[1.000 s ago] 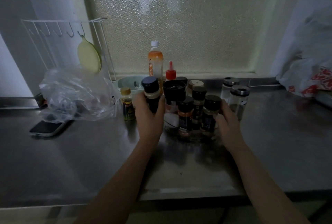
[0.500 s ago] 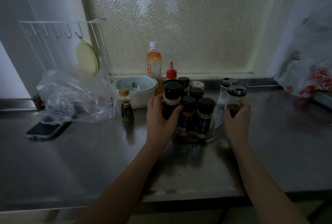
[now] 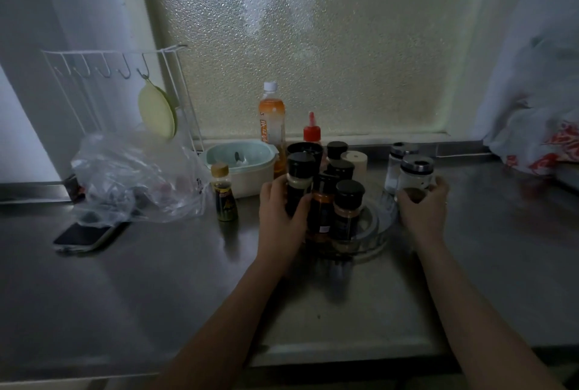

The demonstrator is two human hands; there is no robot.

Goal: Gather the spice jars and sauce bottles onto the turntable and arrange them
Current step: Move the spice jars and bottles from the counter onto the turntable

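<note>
Left hand (image 3: 283, 211) clamps a black-capped spice jar (image 3: 299, 183) on the turntable (image 3: 372, 233); right hand (image 3: 423, 208) grips a steel-lidded glass jar (image 3: 415, 176); label print is too blurred to read

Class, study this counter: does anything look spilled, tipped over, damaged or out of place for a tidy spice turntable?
Nothing looks spilled, tipped or broken. The oddity is placement: the small sauce bottle with the tan cap stands alone on the counter, left of the turntable, while most jars are already clustered on it. The left hand holds a black-capped jar there.
</note>
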